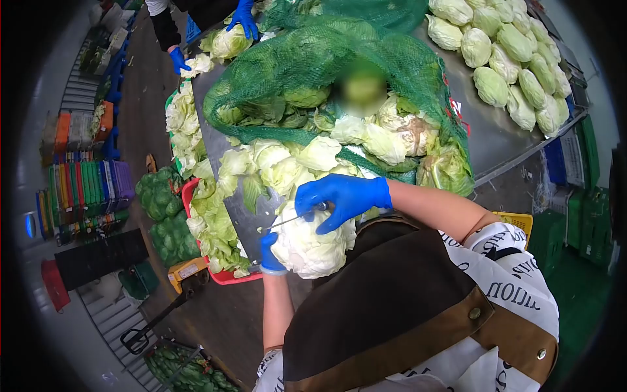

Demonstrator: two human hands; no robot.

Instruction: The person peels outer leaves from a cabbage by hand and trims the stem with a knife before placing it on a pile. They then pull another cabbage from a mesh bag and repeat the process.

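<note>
Near the table's front edge, my left hand (270, 253) is closed around the side of a pale, trimmed cabbage (313, 248); part of its fingers is hidden behind the head. My right hand (343, 201) is closed on the dark handle of a knife (285, 223), and its thin blade points left across the top of the cabbage. Both hands wear blue gloves. Loose cabbage leaves (268, 162) lie on the metal table just beyond. Behind them a green mesh bag (274, 65) lies open with more cabbages and leaves inside.
Trimmed cabbages (513, 49) are piled at the far right of the metal table (480, 111). A red crate (228, 277) of leaves stands at the left edge. A co-worker's gloved hand (243, 19) touches a cabbage at the far left. A pallet jack (176, 297) stands on the floor.
</note>
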